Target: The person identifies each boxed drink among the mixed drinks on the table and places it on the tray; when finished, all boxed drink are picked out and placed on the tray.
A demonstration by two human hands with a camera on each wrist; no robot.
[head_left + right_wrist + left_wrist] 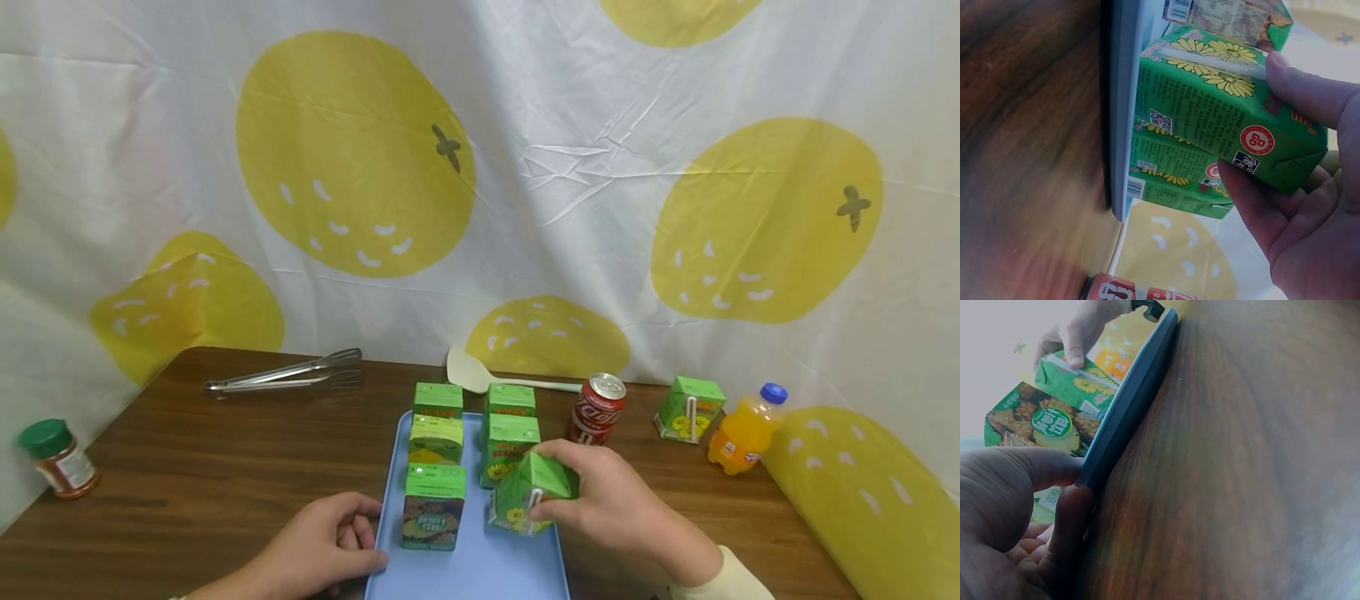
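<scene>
A blue tray (pixel 510 571) lies on the table, bearing two rows of drink cartons. My left hand (pixel 318 542) pinches the tray's left rim between thumb and finger, as the left wrist view shows. In my right hand (pixel 611 504) is a green juice carton (pixel 517 504) with yellow flowers and a straw on its side. It is tilted at the tray's right side, just in front of two green cartons (pixel 512 433). The left row has a brown-fronted carton (pixel 433 512) nearest, a yellow-green carton (pixel 437 437) behind it and a green carton (pixel 438 398) at the back.
Right of the tray stand a red soda can (pixel 597 408), another green carton (pixel 690 408) and an orange drink bottle (pixel 746 429). A spatula (pixel 472 373) and metal tongs (pixel 288 372) lie along the back. At far left is a green-lidded spice jar (pixel 60 458).
</scene>
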